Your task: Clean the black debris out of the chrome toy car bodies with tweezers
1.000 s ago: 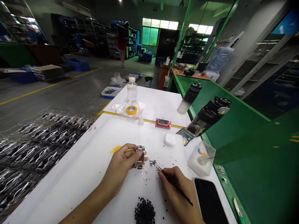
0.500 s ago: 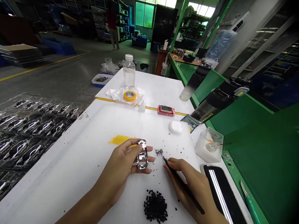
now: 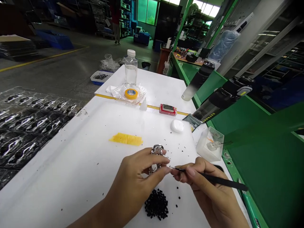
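Gripping a small chrome metal piece (image 3: 156, 157), the left hand (image 3: 133, 180) is clenched around it, with the fingers across its lower part and its top showing above them. The piece is held over the white worktop (image 3: 71, 155), between a yellow tape strip (image 3: 125, 139) and a pile of black granules (image 3: 156, 205). Whether it touches the surface cannot be told. The right hand (image 3: 206, 190) is grasping black tweezers (image 3: 220, 179) between thumb and fingers. Their tips point left and end just beside the left hand's fingertips; contact with the piece cannot be confirmed. Loose black specks (image 3: 182, 148) are scattered around both hands.

Farther along the worktop are a white earbud case (image 3: 177, 125), a red box (image 3: 167, 109), and a roll of yellow tape (image 3: 131, 93) on clear plastic, with a water bottle (image 3: 130, 71) behind it. A clear plastic box (image 3: 210, 145) stands near the right hand. Trays of shiny parts (image 3: 30, 126) lie beyond the worktop's left edge.
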{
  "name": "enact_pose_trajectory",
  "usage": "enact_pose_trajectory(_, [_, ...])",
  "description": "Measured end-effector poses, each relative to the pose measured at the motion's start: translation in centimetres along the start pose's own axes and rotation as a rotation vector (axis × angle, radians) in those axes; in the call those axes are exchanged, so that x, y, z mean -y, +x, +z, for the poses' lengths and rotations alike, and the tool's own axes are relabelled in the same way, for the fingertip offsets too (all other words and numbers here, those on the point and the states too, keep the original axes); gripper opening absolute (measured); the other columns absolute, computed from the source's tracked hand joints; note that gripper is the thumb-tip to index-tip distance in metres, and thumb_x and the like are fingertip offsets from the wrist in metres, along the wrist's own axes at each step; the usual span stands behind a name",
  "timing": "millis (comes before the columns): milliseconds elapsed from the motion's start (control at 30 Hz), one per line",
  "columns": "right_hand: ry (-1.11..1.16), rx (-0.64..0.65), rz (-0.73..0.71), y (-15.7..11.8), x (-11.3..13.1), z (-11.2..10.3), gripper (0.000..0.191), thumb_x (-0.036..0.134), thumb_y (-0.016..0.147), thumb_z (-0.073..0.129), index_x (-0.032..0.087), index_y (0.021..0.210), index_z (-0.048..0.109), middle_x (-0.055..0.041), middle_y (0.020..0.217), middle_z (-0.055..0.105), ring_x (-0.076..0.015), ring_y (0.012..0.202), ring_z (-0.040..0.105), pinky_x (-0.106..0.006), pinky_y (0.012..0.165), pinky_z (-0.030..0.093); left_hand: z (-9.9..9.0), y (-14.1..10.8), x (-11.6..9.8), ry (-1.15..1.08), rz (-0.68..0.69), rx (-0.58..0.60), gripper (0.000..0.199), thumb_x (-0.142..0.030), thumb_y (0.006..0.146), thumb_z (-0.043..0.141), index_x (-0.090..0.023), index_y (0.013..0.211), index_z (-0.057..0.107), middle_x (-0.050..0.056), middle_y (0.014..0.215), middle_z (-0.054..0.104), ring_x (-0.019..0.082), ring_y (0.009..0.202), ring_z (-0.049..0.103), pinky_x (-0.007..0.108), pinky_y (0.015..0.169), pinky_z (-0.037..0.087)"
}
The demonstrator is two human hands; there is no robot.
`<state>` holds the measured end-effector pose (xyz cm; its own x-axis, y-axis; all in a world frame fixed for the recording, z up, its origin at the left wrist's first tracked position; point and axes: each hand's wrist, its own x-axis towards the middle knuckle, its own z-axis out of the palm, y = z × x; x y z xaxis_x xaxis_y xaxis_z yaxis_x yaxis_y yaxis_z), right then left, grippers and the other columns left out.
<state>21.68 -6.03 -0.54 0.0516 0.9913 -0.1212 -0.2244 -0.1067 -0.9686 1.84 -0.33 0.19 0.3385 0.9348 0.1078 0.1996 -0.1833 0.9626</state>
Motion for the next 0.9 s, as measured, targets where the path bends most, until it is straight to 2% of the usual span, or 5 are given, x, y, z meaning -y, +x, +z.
enact_pose_trajectory(167, [0.144, 0.068, 0.044, 0.0, 0.7, 0.5, 0.013, 0.026, 0.095, 0.073, 0.023, 0.082, 0.073, -0.0017, 0.08, 0.076, -0.0138, 0.086, 0.075, -0.023, 0.085, 0.061, 0.0, -0.2, -0.2, 0.017, 0.243, -0.043, 0.012, -0.017, 0.089, 0.077, -0.025, 0.096, 0.081, 0.001, 0.099, 0.08, 0.017, 0.098, 0.077, 0.021, 0.085, 0.062])
enact_pose_trajectory(267, [0.18, 0.112, 0.042, -0.1, 0.8, 0.6, 0.012, 0.024, 0.095, 0.072, 0.024, 0.083, 0.074, -0.0005, 0.082, 0.077, -0.0121, 0.086, 0.075, -0.02, 0.085, 0.06, -0.2, -0.4, -0.1, 0.06, 0.315, -0.047, 0.015, -0.014, 0.088, 0.078, -0.025, 0.097, 0.081, 0.0, 0.097, 0.08, 0.015, 0.098, 0.077, 0.019, 0.088, 0.061])
enact_pose_trajectory(400, [0.144, 0.098, 0.01, 0.0, 0.9, 0.9, 0.012, 0.023, 0.095, 0.073, 0.026, 0.083, 0.075, 0.0006, 0.083, 0.078, -0.0108, 0.085, 0.076, -0.017, 0.082, 0.061, -0.3, -0.6, -0.4, 0.109, 0.328, -0.063, 0.012, -0.013, 0.088, 0.077, -0.022, 0.095, 0.081, 0.001, 0.098, 0.081, 0.013, 0.096, 0.077, 0.015, 0.091, 0.059])
enact_pose_trajectory(600, [0.126, -0.05, -0.058, -0.1, 1.2, 1.8, 0.012, 0.024, 0.088, 0.08, 0.026, 0.077, 0.076, -0.0025, 0.079, 0.08, -0.0136, 0.074, 0.078, -0.017, 0.074, 0.062, -0.2, -0.6, -0.7, 0.123, 0.345, -0.109, 0.009, -0.015, 0.089, 0.077, -0.02, 0.095, 0.081, 0.004, 0.1, 0.082, 0.013, 0.092, 0.078, 0.014, 0.089, 0.059])
enact_pose_trajectory(900, [0.113, -0.039, -0.069, -0.2, 1.1, 1.9, 0.01, 0.022, 0.088, 0.08, 0.027, 0.08, 0.079, 0.0005, 0.078, 0.079, -0.0128, 0.077, 0.078, -0.016, 0.077, 0.063, 0.0, -0.8, -0.6, 0.104, 0.334, -0.113, 0.011, -0.013, 0.088, 0.077, -0.02, 0.096, 0.08, 0.003, 0.1, 0.081, 0.012, 0.093, 0.077, 0.015, 0.091, 0.058])
